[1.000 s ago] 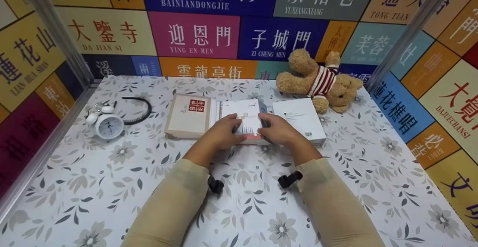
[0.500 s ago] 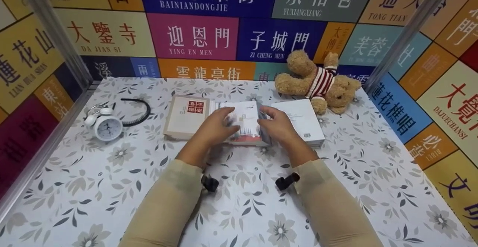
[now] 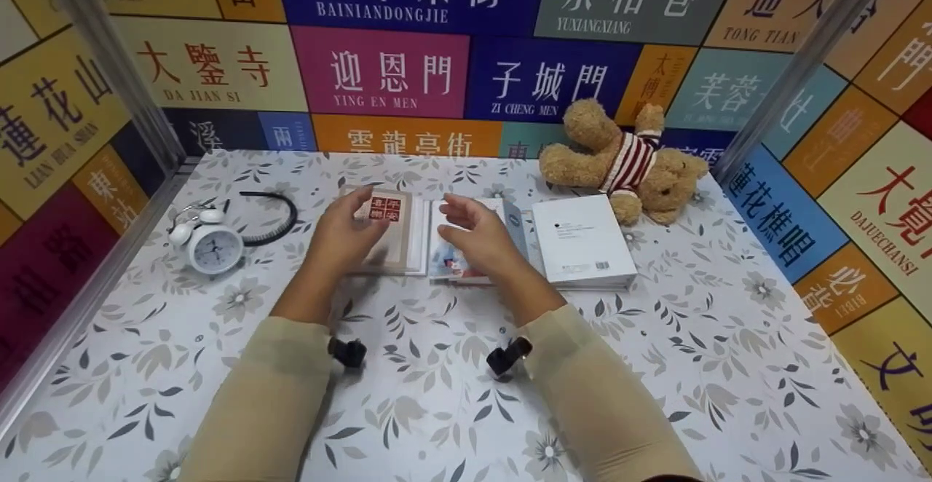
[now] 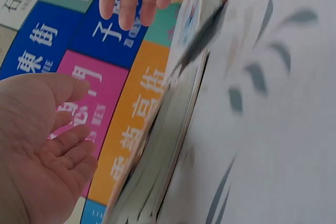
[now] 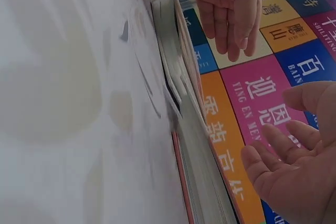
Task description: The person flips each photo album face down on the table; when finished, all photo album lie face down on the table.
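My left hand [image 3: 341, 238] hovers above the left side of a beige book [image 3: 397, 249] with a red square of characters on its cover, hiding part of it. Over the middle book [image 3: 515, 223], which has a white and blue-grey cover, is my right hand [image 3: 482, 240]. Each hand has loosely bent fingers, thumb apart, and nothing in its grasp; the palms face each other. In the left wrist view, page edges [image 4: 170, 124] run below the left hand [image 4: 50, 150]. The right wrist view shows the right hand [image 5: 296, 166] beside the books' page edges [image 5: 202, 156].
A white book [image 3: 582, 238] lies right of the middle one, making a row. Behind it a teddy bear [image 3: 633, 162] in a striped sweater lies on its side. On the left are a white alarm clock [image 3: 212, 247] and a black headband [image 3: 291, 212]. Lettered panels [image 3: 378, 70] enclose the table.
Both hands have let go of the middle book's sides and moved left. The left hand is now over the beige book, the right over the middle book. The books stay in their row.
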`<state>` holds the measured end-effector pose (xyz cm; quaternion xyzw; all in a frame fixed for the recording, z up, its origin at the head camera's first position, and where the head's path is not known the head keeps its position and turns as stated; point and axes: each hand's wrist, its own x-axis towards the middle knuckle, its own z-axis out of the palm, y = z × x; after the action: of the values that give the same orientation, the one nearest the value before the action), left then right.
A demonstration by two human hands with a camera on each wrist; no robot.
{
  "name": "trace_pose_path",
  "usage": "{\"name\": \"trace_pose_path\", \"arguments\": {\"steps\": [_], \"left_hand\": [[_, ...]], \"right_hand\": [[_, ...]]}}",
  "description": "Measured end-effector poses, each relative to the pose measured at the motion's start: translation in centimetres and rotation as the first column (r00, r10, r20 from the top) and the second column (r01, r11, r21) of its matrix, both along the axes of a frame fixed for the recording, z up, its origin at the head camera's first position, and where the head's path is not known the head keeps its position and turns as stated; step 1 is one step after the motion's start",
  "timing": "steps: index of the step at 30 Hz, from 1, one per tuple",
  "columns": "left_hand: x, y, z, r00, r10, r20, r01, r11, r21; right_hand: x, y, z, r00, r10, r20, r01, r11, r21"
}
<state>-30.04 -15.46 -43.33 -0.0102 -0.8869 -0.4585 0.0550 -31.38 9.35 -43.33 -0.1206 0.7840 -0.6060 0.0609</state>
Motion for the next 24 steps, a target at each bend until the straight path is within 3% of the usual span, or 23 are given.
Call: {"name": "trace_pose_path", "arguments": {"steps": [7,12,19,24], "left_hand": [[0.7,-3.3,0.0,0.996,0.063,0.062,-0.062,0.998,-0.009],[0.7,-4.7,-0.3,0.985,0.094,0.143,-0.101,0.994,0.045],[0.4,-4.8,-1.3,0.949,0.062,0.31,-0.108,0.985,0.133],[0.0,-4.6,-1.9,0.935,0.018,0.355,-0.065,0.991,0.121]], "right_hand": [[0.1,-4.3,-0.8,0.999,0.04,0.037,-0.04,0.999,-0.008],[0.4,-5.8,-1.3,0.997,0.07,0.023,-0.07,0.998,-0.007],[0.7,-6.0,-2.3,0.996,0.073,0.046,-0.075,0.996,0.042],[0.8,-5.9,-2.6,0.994,0.085,0.07,-0.092,0.991,0.101]]}}
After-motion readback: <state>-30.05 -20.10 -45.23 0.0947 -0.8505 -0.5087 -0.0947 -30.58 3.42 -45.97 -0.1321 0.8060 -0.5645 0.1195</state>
